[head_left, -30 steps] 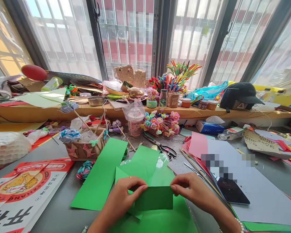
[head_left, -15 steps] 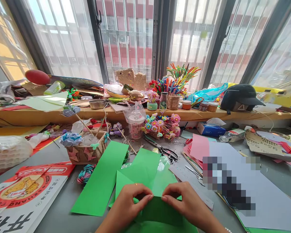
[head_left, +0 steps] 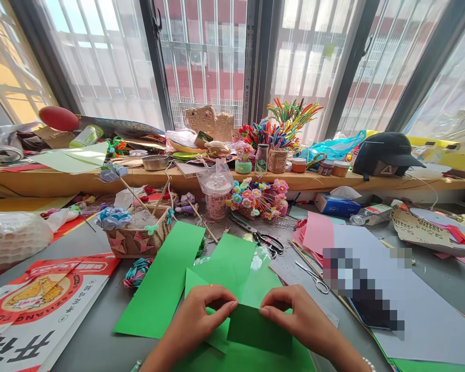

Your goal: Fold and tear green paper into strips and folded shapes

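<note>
Between my two hands is a green sheet of paper (head_left: 259,328), its near face dark in shadow. My left hand (head_left: 203,315) pinches its top left edge between thumb and fingers. The top right edge sits in a like pinch of my right hand (head_left: 294,315). More green paper (head_left: 230,258) lies flat beneath and beyond the hands, with several pieces overlapping. A long green strip (head_left: 165,284) rests on the grey table to the left.
Black-handled scissors (head_left: 261,237) and small silver scissors (head_left: 313,279) lie beyond my hands. A decorated basket (head_left: 135,240) stands at left, near a printed paper bag (head_left: 42,310). White sheets (head_left: 414,310) with a phone (head_left: 372,305) are at right. A lidded cup (head_left: 217,199) stands behind.
Both hands have risen slightly with the pinched green paper, whose near face now shows more fully as a dark rectangle. The view has shifted a little.
</note>
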Motion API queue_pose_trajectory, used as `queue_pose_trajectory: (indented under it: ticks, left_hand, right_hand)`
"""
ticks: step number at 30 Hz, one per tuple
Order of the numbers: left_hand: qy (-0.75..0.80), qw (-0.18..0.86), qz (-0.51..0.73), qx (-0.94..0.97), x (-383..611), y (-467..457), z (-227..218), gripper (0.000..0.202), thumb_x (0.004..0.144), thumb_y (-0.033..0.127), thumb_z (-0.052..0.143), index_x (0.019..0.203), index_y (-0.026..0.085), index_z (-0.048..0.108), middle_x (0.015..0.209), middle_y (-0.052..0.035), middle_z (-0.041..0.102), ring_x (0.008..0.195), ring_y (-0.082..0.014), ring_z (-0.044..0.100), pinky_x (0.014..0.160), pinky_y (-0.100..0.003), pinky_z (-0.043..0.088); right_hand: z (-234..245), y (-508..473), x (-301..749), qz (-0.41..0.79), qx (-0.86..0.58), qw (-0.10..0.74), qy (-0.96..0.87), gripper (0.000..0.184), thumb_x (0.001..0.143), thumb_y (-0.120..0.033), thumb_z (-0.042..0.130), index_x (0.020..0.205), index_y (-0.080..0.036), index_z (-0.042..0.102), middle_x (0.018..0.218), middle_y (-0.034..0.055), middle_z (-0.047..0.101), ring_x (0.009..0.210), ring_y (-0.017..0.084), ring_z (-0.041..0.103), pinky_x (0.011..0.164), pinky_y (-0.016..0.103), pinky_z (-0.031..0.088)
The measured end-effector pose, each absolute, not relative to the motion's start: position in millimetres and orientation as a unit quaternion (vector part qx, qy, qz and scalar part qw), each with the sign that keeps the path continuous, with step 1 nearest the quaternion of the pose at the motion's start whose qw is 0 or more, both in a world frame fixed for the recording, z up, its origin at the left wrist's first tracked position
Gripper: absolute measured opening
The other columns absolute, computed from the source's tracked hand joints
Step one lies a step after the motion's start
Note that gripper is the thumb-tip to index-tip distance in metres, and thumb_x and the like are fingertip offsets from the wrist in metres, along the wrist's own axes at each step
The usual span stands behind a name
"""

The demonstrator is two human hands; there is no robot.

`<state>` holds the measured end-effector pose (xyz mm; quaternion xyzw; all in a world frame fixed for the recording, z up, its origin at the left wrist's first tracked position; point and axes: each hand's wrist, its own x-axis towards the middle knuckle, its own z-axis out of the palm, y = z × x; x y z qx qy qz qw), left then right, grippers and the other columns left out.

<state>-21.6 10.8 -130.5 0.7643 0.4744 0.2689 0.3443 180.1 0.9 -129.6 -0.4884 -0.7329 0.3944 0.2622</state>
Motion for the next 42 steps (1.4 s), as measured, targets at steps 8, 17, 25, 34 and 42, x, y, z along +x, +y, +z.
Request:
queue_pose_trajectory:
  ticks: [8,17,25,34,42]
  left_hand:
    - [0.465,0.337,0.247,0.780,-8,5,-138,0.019,0.076,0.029,0.051,0.072,0.018,0.066,0.068,0.0006,0.067,0.064,-0.0123,0.057,0.057,-0.017,0.040]
    - [0.495,0.341,0.270,0.752,-24,11,-129,0.023,0.076,0.032,0.049,0.071,0.017,0.066,0.070,-0.0013,0.067,0.066,-0.0144,0.058,0.058,-0.019,0.042]
    - [0.475,0.343,0.256,0.769,-14,3,-136,0.022,0.077,0.031,0.049,0.071,0.017,0.066,0.068,-0.0001,0.066,0.065,-0.0130,0.057,0.058,-0.018,0.040]
    - [0.483,0.362,0.270,0.750,-23,11,-128,0.022,0.076,0.030,0.049,0.070,0.017,0.065,0.067,-0.0005,0.066,0.064,-0.0131,0.058,0.058,-0.018,0.044]
    - [0.463,0.346,0.279,0.767,-12,6,-138,0.019,0.077,0.030,0.050,0.081,0.020,0.065,0.076,-0.0005,0.067,0.070,-0.0137,0.060,0.062,-0.018,0.044]
  right_hand:
    - [-132,-1,177,0.394,-0.480,0.254,-0.741,0.018,0.073,-0.022,0.052,0.072,-0.013,0.068,0.065,0.0033,0.066,0.061,0.014,0.055,0.056,0.020,0.041]
    - [-128,10,207,0.407,-0.511,0.252,-0.714,0.019,0.074,-0.025,0.050,0.069,-0.014,0.065,0.063,0.0034,0.065,0.060,0.014,0.059,0.054,0.021,0.043]
    - [-130,4,188,0.400,-0.483,0.300,-0.719,0.015,0.073,-0.026,0.055,0.078,-0.016,0.065,0.074,0.0030,0.068,0.068,0.015,0.060,0.060,0.021,0.044]
    - [-134,-1,177,0.366,-0.494,0.275,-0.739,0.018,0.074,-0.024,0.052,0.068,-0.014,0.066,0.063,0.0020,0.065,0.060,0.013,0.055,0.054,0.020,0.040]
    - [-135,-2,174,0.369,-0.483,0.260,-0.750,0.020,0.075,-0.027,0.051,0.072,-0.016,0.067,0.064,0.0016,0.066,0.060,0.013,0.055,0.055,0.020,0.040]
